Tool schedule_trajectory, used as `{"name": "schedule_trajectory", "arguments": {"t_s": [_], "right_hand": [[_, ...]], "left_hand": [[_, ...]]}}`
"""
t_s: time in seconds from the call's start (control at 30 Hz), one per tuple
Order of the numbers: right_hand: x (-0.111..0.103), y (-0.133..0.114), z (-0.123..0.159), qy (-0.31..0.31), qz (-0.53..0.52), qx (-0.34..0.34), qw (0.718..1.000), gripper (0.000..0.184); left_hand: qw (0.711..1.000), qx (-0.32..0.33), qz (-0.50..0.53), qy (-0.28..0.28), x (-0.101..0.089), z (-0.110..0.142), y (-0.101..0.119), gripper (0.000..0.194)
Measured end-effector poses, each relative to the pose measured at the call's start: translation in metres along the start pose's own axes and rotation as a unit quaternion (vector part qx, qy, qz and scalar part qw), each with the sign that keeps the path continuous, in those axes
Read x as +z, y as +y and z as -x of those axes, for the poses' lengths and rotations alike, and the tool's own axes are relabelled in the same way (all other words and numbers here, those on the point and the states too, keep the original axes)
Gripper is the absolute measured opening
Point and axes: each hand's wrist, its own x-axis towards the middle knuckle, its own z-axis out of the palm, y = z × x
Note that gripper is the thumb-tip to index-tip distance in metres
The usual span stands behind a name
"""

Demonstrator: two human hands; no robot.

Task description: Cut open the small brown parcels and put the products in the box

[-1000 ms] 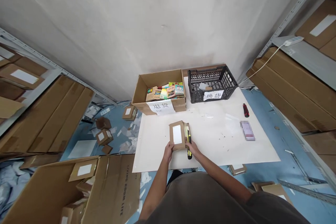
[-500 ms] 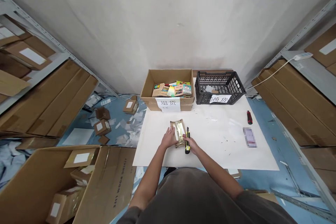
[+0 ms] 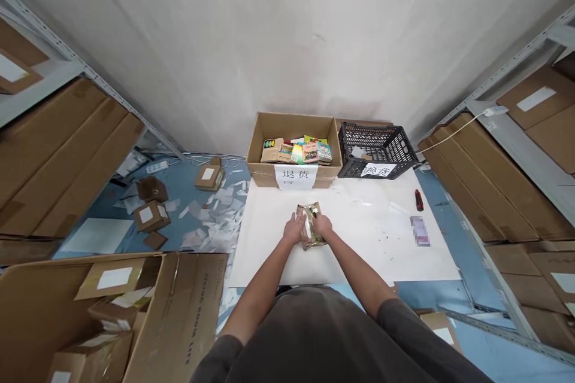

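Note:
A small brown parcel (image 3: 309, 238) lies on the white tabletop, its upper side shiny with clear tape. My left hand (image 3: 294, 228) holds the parcel's left side, fingers reaching over its top. Over the right part of the parcel, my right hand (image 3: 323, 226) is closed around the yellow-and-black utility knife. Only a dark end of the knife (image 3: 315, 214) shows past the fingers; whether the blade touches the tape cannot be seen.
Behind the parcel stand an open cardboard box (image 3: 263, 175) of small colourful packs and a black plastic crate (image 3: 399, 166). A red-and-black cutter (image 3: 419, 200) and a blurred purple item (image 3: 420, 231) lie right. A large carton (image 3: 197, 305) of parcels stands left; shelving flanks both sides.
The parcel was turned over from its white-labelled face to its taped face. My right hand moved from beside the parcel onto it with the knife. My left hand stayed at its left side.

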Motion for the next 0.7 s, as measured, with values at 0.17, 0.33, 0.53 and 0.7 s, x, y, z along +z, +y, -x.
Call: {"name": "schedule_trajectory", "arguments": {"t_s": [0.17, 0.33, 0.53, 0.7], "right_hand": [[0.006, -0.009, -0.011, -0.012, 0.015, 0.032, 0.999, 0.024], [-0.002, -0.018, -0.023, -0.045, 0.021, 0.071, 0.996, 0.019], [0.002, -0.004, -0.004, -0.077, 0.006, 0.106, 0.991, 0.025], [0.015, 0.028, 0.044, -0.105, -0.064, 0.125, 0.984, 0.04]], "left_hand": [[0.999, 0.014, 0.038, 0.007, 0.003, 0.001, -0.006, 0.122], [0.999, 0.013, 0.031, 0.004, 0.001, 0.004, -0.009, 0.122], [0.999, 0.015, 0.026, 0.012, -0.001, 0.007, -0.01, 0.119], [1.0, 0.019, 0.0, -0.007, -0.001, 0.006, -0.004, 0.12]]}}
